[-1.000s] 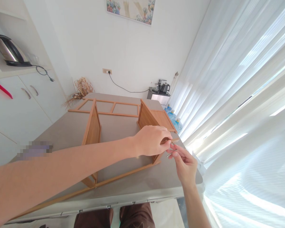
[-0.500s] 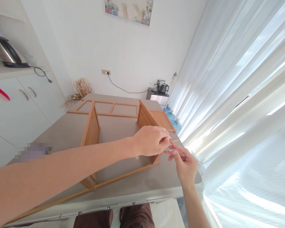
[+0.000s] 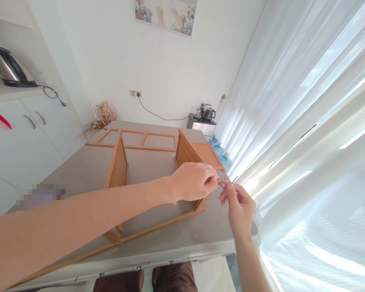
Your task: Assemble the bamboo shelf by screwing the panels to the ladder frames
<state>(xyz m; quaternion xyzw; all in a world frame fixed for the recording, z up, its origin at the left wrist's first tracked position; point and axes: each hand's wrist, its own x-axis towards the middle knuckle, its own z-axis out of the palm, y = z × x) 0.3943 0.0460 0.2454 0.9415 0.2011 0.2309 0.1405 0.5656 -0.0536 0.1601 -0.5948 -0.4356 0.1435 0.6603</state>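
My left hand [image 3: 196,181] reaches across from the left, its fingers closed around a small wooden piece [image 3: 222,179] whose tip shows past the knuckles. Beside it, my right hand [image 3: 239,202] pinches a small thin metal piece [image 3: 221,186] against the wood; its exact kind is too small to tell. Below my left wrist, an upright wooden panel [image 3: 187,148] rises from a wooden rail [image 3: 161,222] along the table's near edge. A second upright panel [image 3: 117,166] stands to the left, partly covered by my left forearm.
On the grey table [image 3: 149,166], a wooden frame [image 3: 159,140] lies flat at the far side, with a flat wooden panel [image 3: 209,153] at the right. Dried plants [image 3: 103,115] are at the far left corner. A white curtain [image 3: 292,162] hangs close on the right.
My right hand has turned and its fingers have closed into a pinch on the thin metal piece, near the wood. My left hand has barely moved.
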